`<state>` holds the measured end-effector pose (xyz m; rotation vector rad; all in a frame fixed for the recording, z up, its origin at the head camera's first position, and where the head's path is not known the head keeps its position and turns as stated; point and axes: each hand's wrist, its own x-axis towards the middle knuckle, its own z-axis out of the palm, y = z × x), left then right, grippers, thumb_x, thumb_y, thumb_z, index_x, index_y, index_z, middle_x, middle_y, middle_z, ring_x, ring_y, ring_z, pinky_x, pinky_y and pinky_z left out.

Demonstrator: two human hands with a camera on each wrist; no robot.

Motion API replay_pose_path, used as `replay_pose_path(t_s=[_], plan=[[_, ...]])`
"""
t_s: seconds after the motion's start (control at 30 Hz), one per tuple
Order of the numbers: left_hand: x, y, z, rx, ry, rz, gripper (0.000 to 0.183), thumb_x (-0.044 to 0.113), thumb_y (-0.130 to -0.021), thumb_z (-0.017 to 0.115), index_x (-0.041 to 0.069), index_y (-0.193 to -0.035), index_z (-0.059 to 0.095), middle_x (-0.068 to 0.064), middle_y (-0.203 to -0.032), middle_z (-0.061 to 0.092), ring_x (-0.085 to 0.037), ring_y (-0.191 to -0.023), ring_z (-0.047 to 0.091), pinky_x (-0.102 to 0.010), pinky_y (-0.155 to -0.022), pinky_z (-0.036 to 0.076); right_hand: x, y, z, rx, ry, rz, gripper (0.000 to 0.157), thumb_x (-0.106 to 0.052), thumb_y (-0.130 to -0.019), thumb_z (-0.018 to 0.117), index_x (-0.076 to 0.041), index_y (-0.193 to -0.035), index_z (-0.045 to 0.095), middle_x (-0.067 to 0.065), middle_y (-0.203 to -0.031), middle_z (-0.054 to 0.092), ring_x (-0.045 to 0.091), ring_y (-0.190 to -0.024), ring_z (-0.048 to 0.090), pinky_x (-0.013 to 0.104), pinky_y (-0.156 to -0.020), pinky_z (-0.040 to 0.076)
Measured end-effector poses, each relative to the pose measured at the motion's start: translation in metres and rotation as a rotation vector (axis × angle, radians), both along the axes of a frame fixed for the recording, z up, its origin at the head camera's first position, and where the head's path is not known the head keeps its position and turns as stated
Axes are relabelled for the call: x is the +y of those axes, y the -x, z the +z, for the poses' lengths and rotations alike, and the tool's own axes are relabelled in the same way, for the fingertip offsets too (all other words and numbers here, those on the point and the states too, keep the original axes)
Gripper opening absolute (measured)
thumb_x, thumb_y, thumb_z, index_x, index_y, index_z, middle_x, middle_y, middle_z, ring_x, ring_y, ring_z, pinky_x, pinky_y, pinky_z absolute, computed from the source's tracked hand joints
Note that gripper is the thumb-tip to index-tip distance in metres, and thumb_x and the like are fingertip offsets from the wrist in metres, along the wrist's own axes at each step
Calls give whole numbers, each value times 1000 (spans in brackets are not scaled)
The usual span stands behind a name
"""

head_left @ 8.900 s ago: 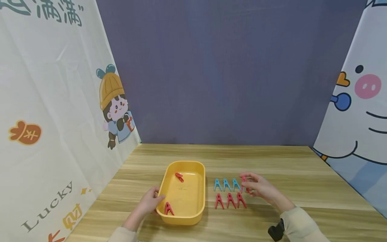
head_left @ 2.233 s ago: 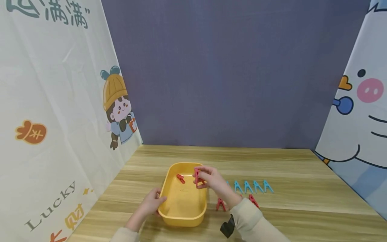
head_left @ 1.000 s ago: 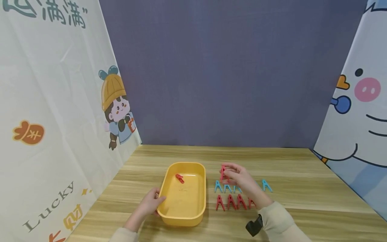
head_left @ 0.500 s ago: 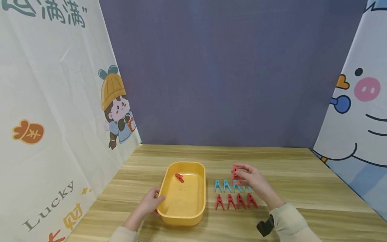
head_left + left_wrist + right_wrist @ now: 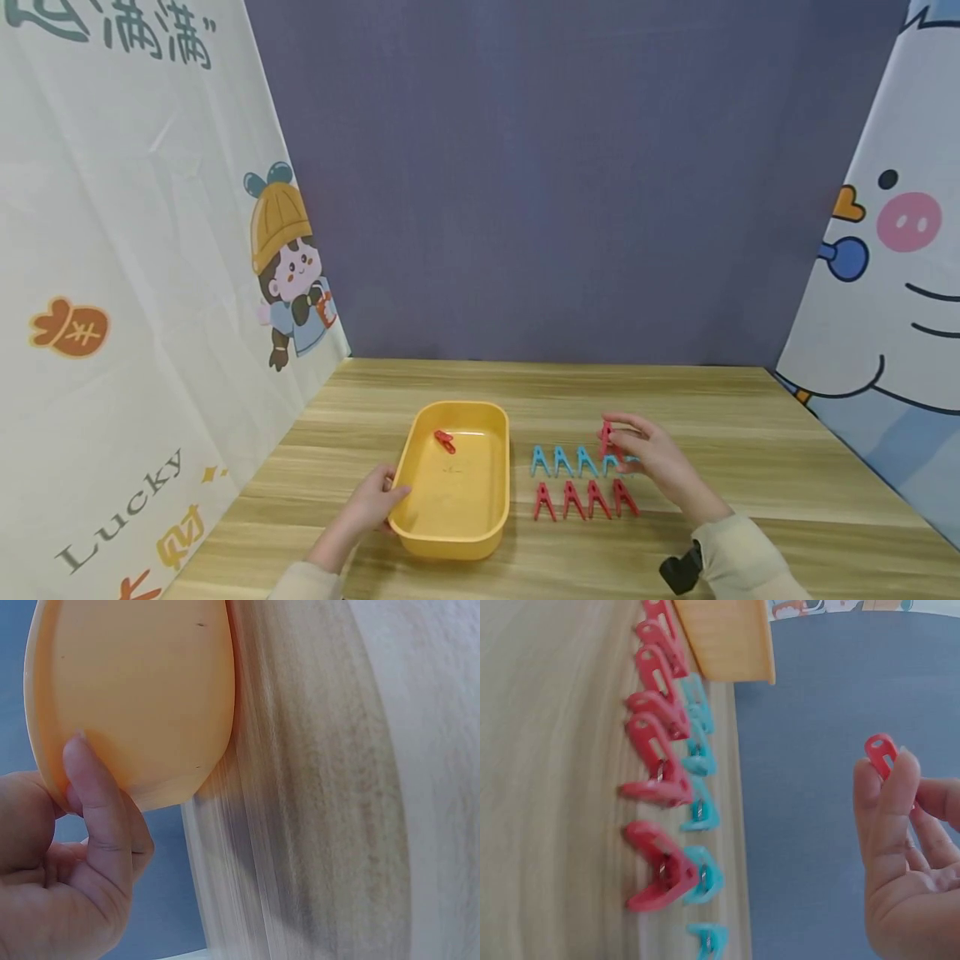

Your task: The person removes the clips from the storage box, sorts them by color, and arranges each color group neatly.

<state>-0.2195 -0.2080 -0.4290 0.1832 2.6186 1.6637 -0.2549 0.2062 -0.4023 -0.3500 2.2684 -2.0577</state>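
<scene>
My left hand grips the left rim of the yellow plastic bin, thumb over the inside, as the left wrist view shows. One red clothespin lies at the far end of the bin. My right hand pinches another red clothespin, raised over the right part of a row of blue clothespins and partly covering that row in the head view. Nearer to me stands a row of several red clothespins, set up like letter A's. The right wrist view shows both rows side by side.
All of it stands on a wood-grain table. A dark blue-grey cloth rises behind its far edge. Printed white sheets flank it left and right. A black device sits at my right wrist.
A clothespin at the bin's near end was lifted out after the oldest frame. The front red row has gained one. Lately my right hand carries its clothespin rightward; my left stays.
</scene>
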Motion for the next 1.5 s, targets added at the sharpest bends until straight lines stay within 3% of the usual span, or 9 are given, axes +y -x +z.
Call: replay_pose_path(t_s=[0.23,0.47,0.8,1.23,1.5], plan=[[0,0,0,-6,-1,-3,24,5,-90,56,-9,-105,43,-11,-79,44,-24,-59,59,-34,-44,53,13,0,-9,-8,-19,-20,51,-17,-93,56,7,-133,36,12,-107,59,19,-88,60,39,-66,56],[0,0,-1,-3,-3,0,23,5,-90,56,-8,-104,43,-11,-79,45,-23,-58,58,-35,-44,53,23,1,-19,-41,-93,-65,51,-19,-90,60,4,-131,41,23,-120,48,23,-95,56,40,-64,55],[1,0,-1,-2,15,11,24,6,-89,56,-8,-105,44,-10,-78,45,-22,-57,58,-35,-44,54,40,-1,-29,-104,-142,-76,52,-15,-90,60,7,-131,39,12,-99,52,23,-84,56,36,-61,56],[0,1,0,-2,9,17,23,5,-90,56,-8,-104,44,-11,-78,45,-23,-58,59,-36,-44,54,49,-2,-42,-171,-214,-68,46,-11,-87,62,9,-125,44,11,-89,50,19,-67,52,31,-54,55],[1,2,-2,-1,10,25,21,4,-89,56,-8,-102,44,-11,-79,46,-22,-58,59,-36,-44,54,49,-2,-46,-201,-248,-24,41,-3,-88,59,12,-122,43,15,-90,49,21,-67,54,33,-55,55]])
